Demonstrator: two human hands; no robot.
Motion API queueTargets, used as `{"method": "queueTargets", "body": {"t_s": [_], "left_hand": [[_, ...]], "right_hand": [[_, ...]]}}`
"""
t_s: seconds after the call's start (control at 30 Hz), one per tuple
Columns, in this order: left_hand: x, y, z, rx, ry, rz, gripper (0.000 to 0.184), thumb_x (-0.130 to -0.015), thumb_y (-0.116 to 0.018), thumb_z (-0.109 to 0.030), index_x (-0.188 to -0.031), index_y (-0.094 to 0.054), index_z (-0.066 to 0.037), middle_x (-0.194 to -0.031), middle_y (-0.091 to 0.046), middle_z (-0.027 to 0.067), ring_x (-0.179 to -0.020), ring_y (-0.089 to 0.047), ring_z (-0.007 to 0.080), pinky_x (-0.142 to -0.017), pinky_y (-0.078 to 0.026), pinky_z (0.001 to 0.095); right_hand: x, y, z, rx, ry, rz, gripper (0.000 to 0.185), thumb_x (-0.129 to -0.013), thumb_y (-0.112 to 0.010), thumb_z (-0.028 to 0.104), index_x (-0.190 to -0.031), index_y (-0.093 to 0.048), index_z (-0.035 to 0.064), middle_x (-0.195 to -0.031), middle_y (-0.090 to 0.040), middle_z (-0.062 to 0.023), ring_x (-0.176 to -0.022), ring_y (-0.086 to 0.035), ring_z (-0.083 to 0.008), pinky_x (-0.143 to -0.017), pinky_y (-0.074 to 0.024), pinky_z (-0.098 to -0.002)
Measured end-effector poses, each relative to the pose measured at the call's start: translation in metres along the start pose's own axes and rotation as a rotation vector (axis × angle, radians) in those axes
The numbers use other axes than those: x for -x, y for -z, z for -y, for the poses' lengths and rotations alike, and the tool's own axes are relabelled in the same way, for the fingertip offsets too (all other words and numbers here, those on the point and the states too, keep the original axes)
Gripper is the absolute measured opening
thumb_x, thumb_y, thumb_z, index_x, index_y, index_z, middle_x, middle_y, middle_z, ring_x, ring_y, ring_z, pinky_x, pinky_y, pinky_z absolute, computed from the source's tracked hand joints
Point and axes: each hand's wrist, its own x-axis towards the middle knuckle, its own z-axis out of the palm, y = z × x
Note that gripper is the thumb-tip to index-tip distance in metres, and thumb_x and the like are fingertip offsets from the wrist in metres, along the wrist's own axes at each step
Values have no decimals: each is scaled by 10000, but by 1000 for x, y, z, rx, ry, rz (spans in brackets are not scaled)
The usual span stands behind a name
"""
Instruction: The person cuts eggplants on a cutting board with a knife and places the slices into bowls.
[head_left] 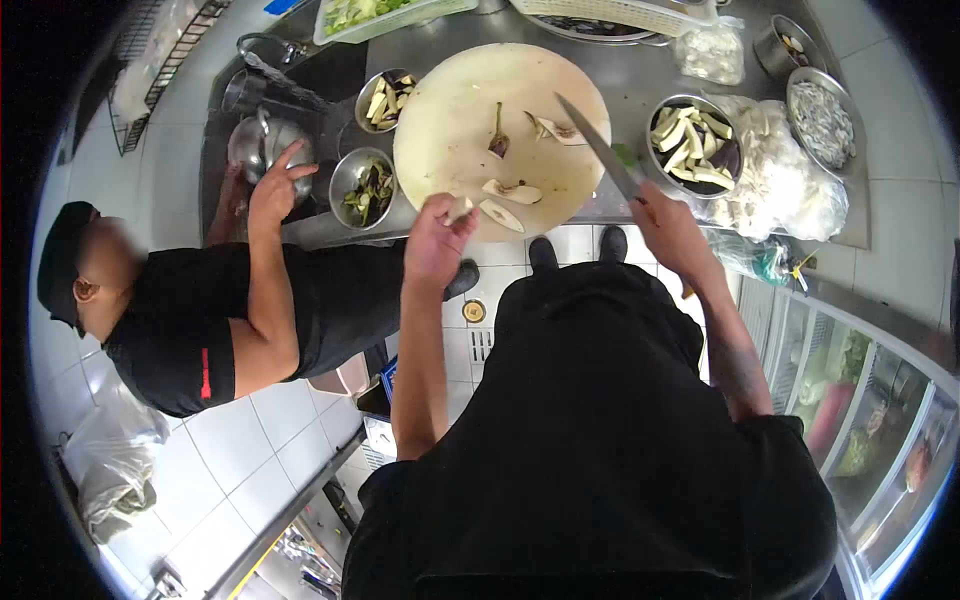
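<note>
My left hand (438, 243) is closed on a small pale eggplant piece (460, 210) at the near edge of the round cutting board (440, 110). My right hand (668, 228) grips a kitchen knife (600, 146). Its long blade slants up and left over the board's right side. On the board lie an eggplant stem end (499, 146), a cut eggplant piece with dark skin (560, 131) and pale eggplant slices (502, 215). Right of the board, eggplant sticks (690, 142) fill a metal bowl.
Left of the board stand a bowl of eggplant sticks (380, 103) and a bowl of trimmings (366, 190). A co-worker in black (200, 330) holds a metal pot (270, 140) at the sink. Plastic bags (800, 190) and a bowl of small pale pieces (822, 120) sit right.
</note>
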Motion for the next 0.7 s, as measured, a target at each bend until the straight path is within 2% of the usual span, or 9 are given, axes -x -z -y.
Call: {"method": "queueTargets", "body": {"t_s": [0.1, 0.17, 0.23, 0.27, 0.43, 0.5, 0.53, 0.63, 0.7], "left_hand": [[-16, 25, 19, -288, 147, -40, 136, -915, -676, -205, -921, -611, -86, -817, -615, 36, -730, -655, 239, -618, -519, 318], [-23, 15, 36, -745, 153, -117, 294, -872, -731, -337, -847, -602, -74, -726, -645, 63, -694, -673, 311, -612, -527, 407], [-21, -1, 54, -1589, -396, -236, 402, -817, -782, -401, -864, -611, -40, -744, -689, 148, -763, -695, 374, -692, -538, 463], [-23, -4, 57, -1628, -342, -232, 447, -766, -821, -395, -882, -620, -13, -830, -704, 223, -824, -698, 407, -741, -538, 469], [-25, -3, 60, -1580, -410, -112, 366, -756, -813, -276, -920, -607, -21, -789, -693, 186, -766, -691, 375, -715, -532, 454], [-21, -9, 57, -1508, -516, -124, 333, -772, -795, -225, -940, -593, -20, -750, -669, 165, -698, -664, 337, -676, -520, 426], [-16, -14, 54, -1536, -490, -143, 273, -809, -767, -180, -939, -582, -26, -744, -661, 132, -649, -633, 248, -642, -506, 379], [-6, -28, 42, -1293, -323, -133, 220, -844, -743, -141, -990, -617, -35, -768, -674, 106, -646, -606, 152, -617, -497, 335], [-4, -33, 38, -1252, -389, -71, 228, -861, -731, -115, -1046, -636, -23, -777, -678, 84, -656, -597, 122, -605, -488, 310]], "right_hand": [[17, 7, -10, 9, -83, 6, 187, -988, -548, 179, -993, -486, 2, -799, -644, -305, -814, -614, -528, -684, -454, -581], [23, 13, -11, 25, -148, -11, 198, -990, -548, 184, -982, -478, -1, -786, -642, -302, -809, -612, -529, -681, -453, -578], [28, 18, -8, 30, -113, -81, 209, -993, -551, 186, -971, -469, -5, -765, -635, -298, -800, -608, -529, -676, -452, -570], [30, 21, -5, 26, -125, -95, 209, -993, -551, 186, -971, -469, -5, -765, -635, -298, -800, -608, -529, -676, -452, -570], [39, 36, -7, -6, -174, -209, 208, -994, -562, 183, -966, -475, -4, -752, -627, -295, -780, -605, -524, -663, -455, -553], [48, 42, -10, -30, -186, -245, 211, -997, -556, 186, -965, -476, -6, -745, -624, -294, -774, -607, -519, -660, -457, -549], [53, 45, -10, -25, -204, -240, 210, -993, -562, 182, -960, -474, -6, -739, -625, -289, -773, -609, -518, -660, -459, -548], [64, 47, -9, -49, -236, -217, 195, -978, -579, 164, -967, -483, -6, -761, -635, -282, -783, -619, -510, -672, -468, -543], [68, 42, -6, -79, -244, -184, 182, -968, -589, 150, -979, -495, -5, -789, -644, -280, -793, -628, -503, -683, -475, -538]]}}
